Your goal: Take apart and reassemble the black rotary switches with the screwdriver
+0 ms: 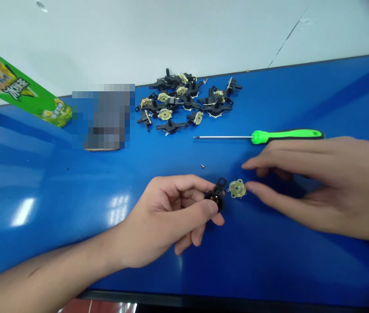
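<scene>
My left hand (167, 217) pinches a small black plastic part (217, 195) between thumb and fingers, just above the blue table. A small round yellowish disc with metal tabs (237, 188) lies on the table right beside that part. My right hand (321, 182) hovers over the table with fingers stretched out, its thumb tip touching or almost touching the disc and holding nothing. A tiny screw (203, 165) lies a little beyond the hands.
A green-handled screwdriver (269, 136) lies behind my right hand, tip pointing left. A pile of several black parts with yellowish discs (184, 102) sits further back. A green box (21, 89) lies at the far left, a blurred object (106, 117) beside it. Blue table (41, 182).
</scene>
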`<state>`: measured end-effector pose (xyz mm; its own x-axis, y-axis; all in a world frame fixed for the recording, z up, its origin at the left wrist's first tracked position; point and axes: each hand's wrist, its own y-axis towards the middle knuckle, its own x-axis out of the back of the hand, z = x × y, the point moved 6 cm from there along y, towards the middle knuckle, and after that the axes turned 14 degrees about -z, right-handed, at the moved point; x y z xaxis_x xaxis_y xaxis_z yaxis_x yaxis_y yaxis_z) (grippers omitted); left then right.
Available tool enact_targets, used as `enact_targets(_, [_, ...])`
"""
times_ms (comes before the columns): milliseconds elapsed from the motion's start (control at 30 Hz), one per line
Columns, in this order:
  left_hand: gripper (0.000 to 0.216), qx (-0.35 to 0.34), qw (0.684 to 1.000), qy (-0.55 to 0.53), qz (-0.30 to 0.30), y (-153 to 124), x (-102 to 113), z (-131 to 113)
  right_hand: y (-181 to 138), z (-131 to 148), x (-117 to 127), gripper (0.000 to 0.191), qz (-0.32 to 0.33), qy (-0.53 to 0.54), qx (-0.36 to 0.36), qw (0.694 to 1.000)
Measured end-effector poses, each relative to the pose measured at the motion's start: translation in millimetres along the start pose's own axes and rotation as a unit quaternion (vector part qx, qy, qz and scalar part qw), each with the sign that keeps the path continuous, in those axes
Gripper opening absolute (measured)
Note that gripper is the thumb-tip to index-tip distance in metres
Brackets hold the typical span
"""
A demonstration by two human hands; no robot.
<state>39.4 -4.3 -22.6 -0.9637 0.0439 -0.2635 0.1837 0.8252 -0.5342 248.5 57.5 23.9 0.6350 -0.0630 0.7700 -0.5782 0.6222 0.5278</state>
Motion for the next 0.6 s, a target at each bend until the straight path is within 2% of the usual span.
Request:
enact_targets(133, [0.023,-0.005,1.000,0.006,0.004,-2,1,0,-3,9,-13,0.030,0.050,0.005,-0.009,0.999])
enact_targets(300, [0.022,-0.004,1.000,0.005,-0.001,-2,1,-2,0,7,-17,0.018,0.092,0.082,-0.069,0.990])
enact_targets(400, [0.022,-0.003,1.000,0.000,-0.005,-2,1,-2,0,3,-15,0.018,0.105,0.129,-0.108,0.980])
enact_targets(500, [0.022,-0.002,1.000,-0.005,-0.006,-1,1,-1,-1,-3,-15,0.019,0.107,0.168,-0.149,0.969])
enact_targets(600, [0.022,-0.005,1.000,-0.025,-0.006,0,2,1,-1,-12,-17,0.025,0.077,0.225,-0.232,0.943])
